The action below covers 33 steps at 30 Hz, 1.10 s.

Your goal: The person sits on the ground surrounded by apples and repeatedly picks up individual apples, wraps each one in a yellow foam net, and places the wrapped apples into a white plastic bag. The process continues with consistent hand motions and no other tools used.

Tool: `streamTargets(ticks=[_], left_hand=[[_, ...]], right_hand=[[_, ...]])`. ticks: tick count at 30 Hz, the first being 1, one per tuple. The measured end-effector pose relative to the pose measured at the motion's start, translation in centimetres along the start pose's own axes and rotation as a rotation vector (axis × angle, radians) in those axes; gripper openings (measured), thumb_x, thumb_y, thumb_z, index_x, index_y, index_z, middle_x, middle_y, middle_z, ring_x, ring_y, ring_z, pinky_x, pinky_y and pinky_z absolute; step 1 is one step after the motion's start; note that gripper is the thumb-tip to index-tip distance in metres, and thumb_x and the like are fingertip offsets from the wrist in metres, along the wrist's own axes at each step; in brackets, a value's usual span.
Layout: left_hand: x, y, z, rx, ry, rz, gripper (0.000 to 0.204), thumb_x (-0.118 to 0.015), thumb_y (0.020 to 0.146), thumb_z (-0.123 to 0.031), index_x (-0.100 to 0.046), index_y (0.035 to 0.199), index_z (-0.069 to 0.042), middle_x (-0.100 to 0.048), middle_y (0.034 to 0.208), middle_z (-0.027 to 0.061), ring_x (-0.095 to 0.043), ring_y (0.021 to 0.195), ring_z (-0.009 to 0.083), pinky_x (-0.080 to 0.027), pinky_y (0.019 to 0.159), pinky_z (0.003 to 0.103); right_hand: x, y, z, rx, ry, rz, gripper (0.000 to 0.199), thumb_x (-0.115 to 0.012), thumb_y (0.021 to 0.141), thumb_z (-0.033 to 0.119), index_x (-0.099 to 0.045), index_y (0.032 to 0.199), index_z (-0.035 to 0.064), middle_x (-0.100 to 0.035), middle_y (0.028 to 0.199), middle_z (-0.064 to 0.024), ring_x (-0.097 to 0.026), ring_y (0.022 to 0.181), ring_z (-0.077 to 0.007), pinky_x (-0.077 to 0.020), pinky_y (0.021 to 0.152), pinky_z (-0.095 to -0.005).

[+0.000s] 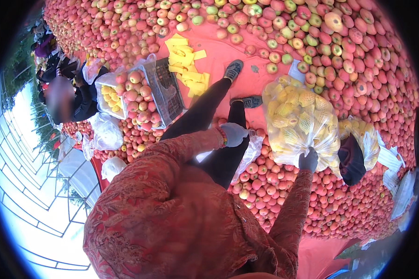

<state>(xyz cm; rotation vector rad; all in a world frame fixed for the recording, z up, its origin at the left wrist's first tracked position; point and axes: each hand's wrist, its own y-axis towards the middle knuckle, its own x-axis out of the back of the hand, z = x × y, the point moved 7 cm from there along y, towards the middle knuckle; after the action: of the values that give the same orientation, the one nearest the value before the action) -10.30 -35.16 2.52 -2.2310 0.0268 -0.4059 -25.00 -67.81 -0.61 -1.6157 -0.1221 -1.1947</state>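
Here's the right hand [308, 160], gloved, pinching gathered plastic at the near edge of the clear bag [300, 124] of yellow foam nets [307, 99]! Left of the bag, the left hand [233, 135] sits over a dark trouser leg [222, 162], its grip impossible to tell. Farther left, a dark crate [170, 90]; beyond the bag, heaped apples [354, 36].

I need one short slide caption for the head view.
Among heaped apples, the right hand holds a clear bag of yellow foam nets.
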Motion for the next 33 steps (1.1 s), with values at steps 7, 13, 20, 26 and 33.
streamTargets(ticks=[7,13,20,26,33], left_hand=[[8.0,-11.5,5.5,0.146,-0.11,-0.334,0.017,-0.05,0.08,-0.016,-0.06,0.092,-0.007,-0.062,0.087,0.0124,-0.062,0.081,0.0323,-0.049,0.068,0.046],[10.6,-22.0,6.8,0.284,-0.268,-0.737,0.019,-0.052,0.085,-0.021,-0.062,0.1,-0.016,-0.063,0.093,0.006,-0.062,0.084,0.0241,-0.048,0.073,0.037],[10.1,-27.4,4.9,0.279,-0.297,-0.97,0.02,-0.053,0.084,-0.02,-0.064,0.101,-0.018,-0.065,0.092,0.0035,-0.063,0.082,0.0226,-0.05,0.072,0.035],[8.9,-29.8,6.4,0.407,-0.38,-0.907,0.017,-0.05,0.085,-0.023,-0.064,0.095,-0.02,-0.064,0.085,0.0045,-0.063,0.076,0.0271,-0.05,0.06,0.042],[5.8,-28.5,10.7,0.465,-0.216,-0.719,0.025,-0.053,0.084,-0.026,-0.062,0.107,-0.024,-0.064,0.083,0.0032,-0.065,0.071,0.0266,-0.051,0.053,0.04]], right_hand=[[2.2,-1.9,13.0,0.213,0.304,0.088,0.036,-0.061,0.076,0.017,-0.055,0.11,0.0065,-0.064,0.099,-0.0165,-0.062,0.09,-0.03,-0.0481,0.081,-0.0381],[3.2,-1.4,23.9,0.43,0.218,0.241,0.026,-0.06,0.079,0.02,-0.061,0.102,0.0099,-0.065,0.087,-0.0163,-0.063,0.081,-0.0287,-0.0488,0.074,-0.0362],[3.0,-0.4,27.7,0.599,0.235,0.446,0.026,-0.064,0.075,0.017,-0.061,0.099,0.0065,-0.065,0.088,-0.0109,-0.063,0.081,-0.0207,-0.0492,0.074,-0.0322],[1.8,1.1,28.5,0.635,0.179,0.491,0.025,-0.063,0.075,0.017,-0.061,0.098,0.0062,-0.064,0.087,-0.0114,-0.063,0.079,-0.0197,-0.0492,0.073,-0.0316],[-4.9,2.4,32.0,0.724,0.313,0.468,0.02,-0.06,0.076,0.011,-0.061,0.094,0.0037,-0.064,0.082,-0.0075,-0.063,0.076,-0.0177,-0.0501,0.071,-0.0292]])
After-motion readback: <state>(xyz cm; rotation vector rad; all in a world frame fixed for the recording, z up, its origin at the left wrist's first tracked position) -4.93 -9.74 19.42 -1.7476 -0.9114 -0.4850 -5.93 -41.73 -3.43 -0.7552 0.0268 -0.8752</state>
